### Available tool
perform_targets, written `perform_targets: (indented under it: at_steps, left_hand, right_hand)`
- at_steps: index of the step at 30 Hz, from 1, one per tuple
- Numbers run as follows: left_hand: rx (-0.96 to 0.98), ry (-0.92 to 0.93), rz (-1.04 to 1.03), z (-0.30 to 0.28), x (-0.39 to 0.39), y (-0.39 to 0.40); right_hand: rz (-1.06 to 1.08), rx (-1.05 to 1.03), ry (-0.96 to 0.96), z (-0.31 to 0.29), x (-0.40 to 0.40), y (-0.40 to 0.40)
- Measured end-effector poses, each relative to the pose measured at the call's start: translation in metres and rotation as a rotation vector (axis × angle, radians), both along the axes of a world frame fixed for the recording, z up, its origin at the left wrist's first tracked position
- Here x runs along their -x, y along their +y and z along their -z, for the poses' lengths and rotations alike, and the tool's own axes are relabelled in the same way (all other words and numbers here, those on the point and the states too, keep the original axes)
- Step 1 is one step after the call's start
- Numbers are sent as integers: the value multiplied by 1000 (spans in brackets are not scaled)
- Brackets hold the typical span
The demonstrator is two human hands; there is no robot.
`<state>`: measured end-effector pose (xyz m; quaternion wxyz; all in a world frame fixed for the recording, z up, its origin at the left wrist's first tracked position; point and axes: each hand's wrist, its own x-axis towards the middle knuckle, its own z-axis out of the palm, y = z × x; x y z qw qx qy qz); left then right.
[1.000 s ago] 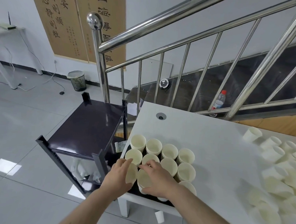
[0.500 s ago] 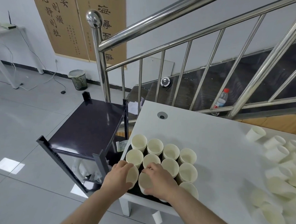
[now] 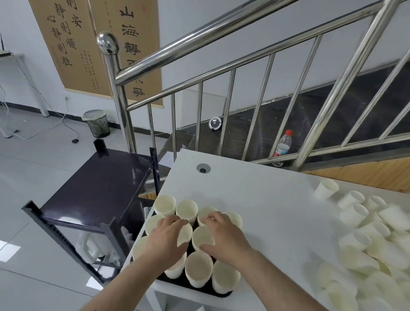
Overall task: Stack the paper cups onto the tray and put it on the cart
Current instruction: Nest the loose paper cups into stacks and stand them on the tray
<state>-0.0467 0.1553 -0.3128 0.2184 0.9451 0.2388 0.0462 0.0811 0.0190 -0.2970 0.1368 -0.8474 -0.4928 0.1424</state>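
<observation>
left hand [image 3: 165,239]: fingers curled round a tilted paper cup [image 3: 184,234], lower centre of frame
right hand [image 3: 223,237]: thumb and fingers curled round a second cup [image 3: 202,238], just right of the first
tray [image 3: 192,288]: black, at the white table's [image 3: 262,220] lower-left edge, holding upright cups in rows
loose cups [image 3: 375,238]: heaped on their sides, right edge of frame
cart [image 3: 97,190]: dark shelf, left of table, touching or just beside it, cannot tell
</observation>
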Motion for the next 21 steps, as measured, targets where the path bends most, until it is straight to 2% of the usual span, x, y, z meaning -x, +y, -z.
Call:
perform_targets:
  at_steps: [8,16,21]
  left_hand:
    - [-9,-20,132,-13,-70,-94]
    - [41,-9,273,-10,-132,-189]
    - [54,5,337,-10,-169,-226]
  right_hand:
    - [160,32,-78,-10,-67,-112]
    - [335,73,-78,-4,-113,-231]
    - [453,108,-68,-1,-142,-275]
